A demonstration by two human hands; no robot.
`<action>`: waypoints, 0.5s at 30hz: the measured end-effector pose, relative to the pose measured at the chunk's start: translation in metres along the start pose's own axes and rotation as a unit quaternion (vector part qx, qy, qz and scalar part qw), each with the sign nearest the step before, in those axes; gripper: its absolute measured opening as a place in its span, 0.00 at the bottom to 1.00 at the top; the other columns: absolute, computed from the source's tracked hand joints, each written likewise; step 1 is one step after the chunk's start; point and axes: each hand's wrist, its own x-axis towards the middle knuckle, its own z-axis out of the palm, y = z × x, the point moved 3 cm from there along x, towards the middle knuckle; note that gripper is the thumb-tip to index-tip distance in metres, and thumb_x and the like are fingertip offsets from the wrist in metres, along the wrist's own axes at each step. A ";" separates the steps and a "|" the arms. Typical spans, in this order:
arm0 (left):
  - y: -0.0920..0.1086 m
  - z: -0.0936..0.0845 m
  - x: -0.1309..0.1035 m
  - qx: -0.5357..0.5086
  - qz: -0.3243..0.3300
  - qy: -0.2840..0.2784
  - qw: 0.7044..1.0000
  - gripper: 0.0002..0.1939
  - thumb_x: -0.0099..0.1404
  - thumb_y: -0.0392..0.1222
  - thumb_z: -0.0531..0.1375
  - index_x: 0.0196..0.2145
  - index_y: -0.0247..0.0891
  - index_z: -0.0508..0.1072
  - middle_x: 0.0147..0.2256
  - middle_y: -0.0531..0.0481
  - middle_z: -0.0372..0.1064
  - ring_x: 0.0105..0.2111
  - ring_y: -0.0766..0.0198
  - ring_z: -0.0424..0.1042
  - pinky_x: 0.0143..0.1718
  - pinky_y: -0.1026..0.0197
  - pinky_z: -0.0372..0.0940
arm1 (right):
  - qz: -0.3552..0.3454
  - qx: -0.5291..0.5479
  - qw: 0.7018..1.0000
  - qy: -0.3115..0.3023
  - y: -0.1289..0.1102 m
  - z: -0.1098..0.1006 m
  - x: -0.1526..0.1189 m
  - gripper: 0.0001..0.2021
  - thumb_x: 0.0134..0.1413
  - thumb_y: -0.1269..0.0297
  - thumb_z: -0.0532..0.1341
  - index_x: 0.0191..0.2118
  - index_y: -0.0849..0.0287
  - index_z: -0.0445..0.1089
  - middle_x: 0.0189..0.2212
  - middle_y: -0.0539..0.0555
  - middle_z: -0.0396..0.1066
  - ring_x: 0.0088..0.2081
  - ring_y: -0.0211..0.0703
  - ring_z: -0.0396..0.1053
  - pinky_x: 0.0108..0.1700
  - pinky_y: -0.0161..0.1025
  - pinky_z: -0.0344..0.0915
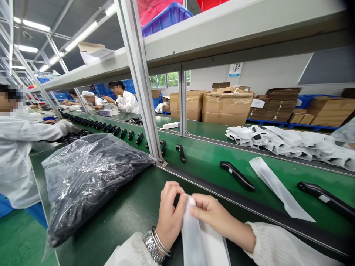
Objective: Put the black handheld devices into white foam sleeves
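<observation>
In the lower middle, a narrow, translucent white plastic sleeve (192, 236) runs toward the bottom edge of the view. My left hand (171, 210) is closed on its top end from the left, thumb against the sleeve. My right hand (212, 214) pinches the same end between thumb and fingers from the right. A dark patch shows between my left thumb and fingers; I cannot tell what it is. Under the sleeve lies a flat white item (215, 245). Beyond my hands, a black curved handle-like piece (237, 175) and a loose white sleeve (280, 186) lie on the green belt (205, 155).
A large clear bag of dark items (91, 181) fills the bench to my left. More black pieces (328, 199) lie along the belt. A heap of white sleeves (294, 144) sits behind it. A metal post (138, 81) and overhead shelf (235, 33) frame the space. Co-workers sit leftward.
</observation>
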 end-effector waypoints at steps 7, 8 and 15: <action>-0.007 0.003 0.005 0.054 -0.011 -0.061 0.997 0.11 0.71 0.42 0.50 0.30 0.40 0.65 0.34 0.52 0.65 0.37 0.61 0.65 0.43 0.56 0.57 | -0.077 -0.268 0.902 0.330 -0.031 -0.120 0.058 0.16 0.61 0.50 0.51 0.28 0.55 0.58 0.22 0.46 0.57 0.26 0.38 0.58 0.27 0.33 0.56; -0.007 0.004 0.005 0.075 -0.004 -0.074 0.994 0.11 0.71 0.42 0.50 0.31 0.41 0.66 0.34 0.52 0.65 0.37 0.61 0.65 0.44 0.55 0.57 | -0.077 -0.294 0.887 0.347 -0.034 -0.137 0.068 0.16 0.61 0.51 0.50 0.28 0.55 0.58 0.22 0.47 0.58 0.26 0.39 0.59 0.27 0.34 0.56; -0.012 0.012 -0.003 0.193 -0.010 -0.143 0.971 0.09 0.56 0.42 0.65 0.29 0.40 0.66 0.32 0.52 0.63 0.36 0.57 0.63 0.43 0.52 0.55 | -0.058 -0.425 0.858 0.282 -0.029 -0.149 0.127 0.13 0.55 0.67 0.57 0.47 0.56 0.66 0.45 0.56 0.71 0.44 0.48 0.68 0.41 0.39 0.60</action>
